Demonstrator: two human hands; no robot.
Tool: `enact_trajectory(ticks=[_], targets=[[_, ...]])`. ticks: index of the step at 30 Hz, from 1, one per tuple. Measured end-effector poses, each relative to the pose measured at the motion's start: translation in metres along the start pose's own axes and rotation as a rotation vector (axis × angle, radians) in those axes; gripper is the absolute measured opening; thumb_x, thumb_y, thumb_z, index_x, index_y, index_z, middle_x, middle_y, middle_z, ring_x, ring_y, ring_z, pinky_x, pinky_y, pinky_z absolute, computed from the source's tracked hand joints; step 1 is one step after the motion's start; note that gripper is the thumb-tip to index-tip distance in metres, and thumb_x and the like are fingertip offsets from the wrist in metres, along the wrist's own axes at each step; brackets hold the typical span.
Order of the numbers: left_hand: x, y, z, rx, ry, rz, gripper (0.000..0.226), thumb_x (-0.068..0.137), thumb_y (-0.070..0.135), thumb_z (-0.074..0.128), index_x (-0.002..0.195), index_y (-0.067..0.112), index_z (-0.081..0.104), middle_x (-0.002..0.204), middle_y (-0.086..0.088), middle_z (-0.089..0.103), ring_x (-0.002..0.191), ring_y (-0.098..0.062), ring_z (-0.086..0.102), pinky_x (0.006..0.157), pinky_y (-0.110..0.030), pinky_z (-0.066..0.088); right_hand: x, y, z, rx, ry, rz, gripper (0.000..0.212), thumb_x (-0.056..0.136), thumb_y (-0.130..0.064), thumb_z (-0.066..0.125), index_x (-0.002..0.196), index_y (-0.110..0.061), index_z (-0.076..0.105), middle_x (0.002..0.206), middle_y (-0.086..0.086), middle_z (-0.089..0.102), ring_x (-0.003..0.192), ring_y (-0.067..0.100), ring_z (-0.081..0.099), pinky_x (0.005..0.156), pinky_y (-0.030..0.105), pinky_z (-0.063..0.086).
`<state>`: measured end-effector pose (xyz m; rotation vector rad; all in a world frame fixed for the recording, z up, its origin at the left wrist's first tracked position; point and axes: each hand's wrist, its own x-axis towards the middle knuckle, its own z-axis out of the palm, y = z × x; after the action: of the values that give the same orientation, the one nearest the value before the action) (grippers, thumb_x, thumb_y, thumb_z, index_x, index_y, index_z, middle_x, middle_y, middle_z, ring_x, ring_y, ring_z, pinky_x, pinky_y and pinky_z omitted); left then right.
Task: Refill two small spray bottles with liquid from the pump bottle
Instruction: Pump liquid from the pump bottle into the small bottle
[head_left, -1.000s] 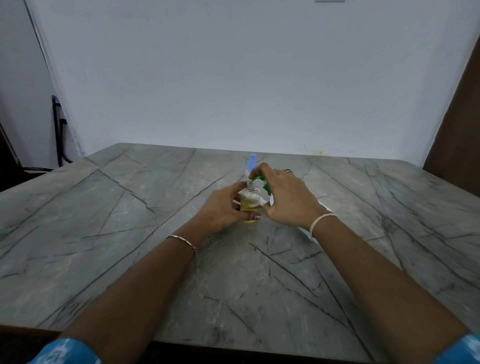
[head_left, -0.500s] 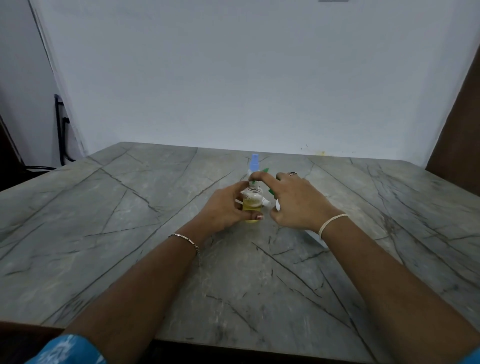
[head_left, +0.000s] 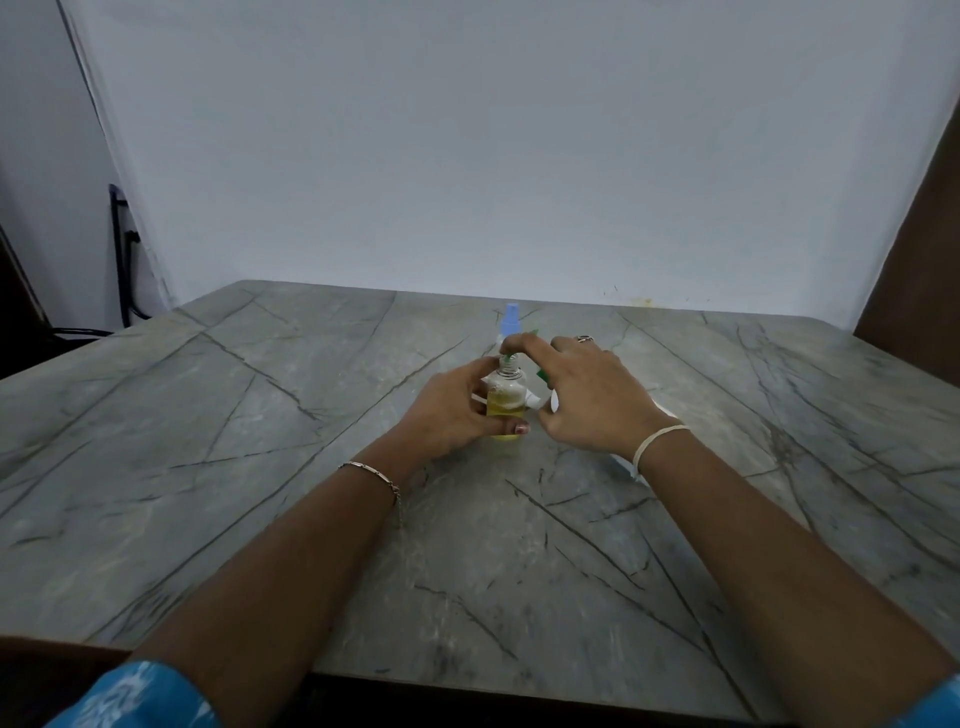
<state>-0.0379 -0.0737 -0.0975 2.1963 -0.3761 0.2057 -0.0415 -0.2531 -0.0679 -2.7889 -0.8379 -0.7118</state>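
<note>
Small clear bottle (head_left: 506, 397), yellow liquid in lower half, neck uncapped, upright on grey marbled table (head_left: 260, 415) near centre. Gripped round the body by left hand (head_left: 452, 415), fingers curled, thumb across the front. Right hand (head_left: 587, 400) above the neck, thumb and forefinger pinching a green sprayer piece (head_left: 542, 375), remaining fingers spread apart. Blue-capped spray bottle (head_left: 510, 317) upright just behind. White object (head_left: 628, 465) partly hidden under right wrist.

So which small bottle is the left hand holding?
The bottle with yellow liquid, nearer the person; the left hand grips its body. The blue-capped bottle stands behind it.
</note>
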Motion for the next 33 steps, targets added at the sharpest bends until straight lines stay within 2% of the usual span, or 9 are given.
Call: enact_trajectory(ticks=[2, 7, 11, 17, 24, 33], targets=[[-0.0004, 0.0005, 0.0003, 0.009, -0.005, 0.000, 0.087, 0.061, 0.036, 0.086, 0.137, 0.026, 0.045, 0.119, 0.001, 0.065, 0.097, -0.012, 0.067, 0.096, -0.034, 0.051, -0.0011, 0.0012, 0.0000, 0.008, -0.007, 0.004, 0.069, 0.082, -0.029, 0.061, 0.142, -0.038, 0.029, 0.089, -0.002, 0.047, 0.086, 0.018, 0.041, 0.082, 0.038, 0.044], [-0.0028, 0.0056, -0.0008, 0.017, -0.010, 0.005, 0.085, 0.064, 0.032, 0.085, 0.138, 0.023, 0.044, 0.123, 0.000, 0.062, 0.100, -0.016, 0.065, 0.096, -0.034, 0.050, 0.0012, -0.0011, -0.0008, 0.025, -0.017, 0.024, 0.063, 0.079, -0.025, 0.062, 0.133, -0.036, 0.033, 0.092, -0.001, 0.053, 0.090, 0.022, 0.048, 0.083, 0.041, 0.046], [-0.0024, 0.0059, -0.0008, 0.016, -0.005, 0.008, 0.085, 0.065, 0.030, 0.085, 0.138, 0.023, 0.043, 0.123, -0.002, 0.062, 0.093, -0.012, 0.064, 0.090, -0.025, 0.050, 0.0027, -0.0036, -0.0013, 0.030, 0.017, 0.035, 0.059, 0.077, -0.024, 0.062, 0.130, -0.033, 0.036, 0.090, -0.003, 0.051, 0.087, 0.021, 0.045, 0.083, 0.042, 0.045], [-0.0010, 0.0030, 0.0004, 0.008, 0.000, -0.010, 0.089, 0.062, 0.032, 0.086, 0.139, 0.023, 0.043, 0.122, -0.002, 0.064, 0.097, -0.016, 0.066, 0.096, -0.036, 0.051, -0.0020, 0.0006, 0.0016, 0.016, 0.006, 0.031, 0.064, 0.080, -0.028, 0.063, 0.136, -0.038, 0.032, 0.090, -0.004, 0.049, 0.087, 0.017, 0.041, 0.084, 0.039, 0.044], [-0.0023, 0.0054, 0.0001, 0.021, 0.001, 0.009, 0.084, 0.064, 0.032, 0.085, 0.137, 0.023, 0.045, 0.122, -0.002, 0.063, 0.098, -0.015, 0.065, 0.094, -0.033, 0.051, 0.0040, -0.0044, 0.0023, 0.051, 0.006, 0.062, 0.058, 0.077, -0.023, 0.064, 0.125, -0.036, 0.033, 0.095, -0.001, 0.056, 0.089, 0.021, 0.049, 0.084, 0.045, 0.049], [-0.0021, 0.0024, 0.0001, 0.037, 0.004, 0.012, 0.086, 0.062, 0.034, 0.085, 0.137, 0.024, 0.045, 0.122, -0.002, 0.064, 0.097, -0.015, 0.065, 0.094, -0.034, 0.052, 0.0004, 0.0015, 0.0029, 0.073, -0.032, 0.058, 0.065, 0.078, -0.024, 0.064, 0.129, -0.041, 0.029, 0.092, -0.001, 0.056, 0.087, 0.019, 0.049, 0.082, 0.042, 0.050]])
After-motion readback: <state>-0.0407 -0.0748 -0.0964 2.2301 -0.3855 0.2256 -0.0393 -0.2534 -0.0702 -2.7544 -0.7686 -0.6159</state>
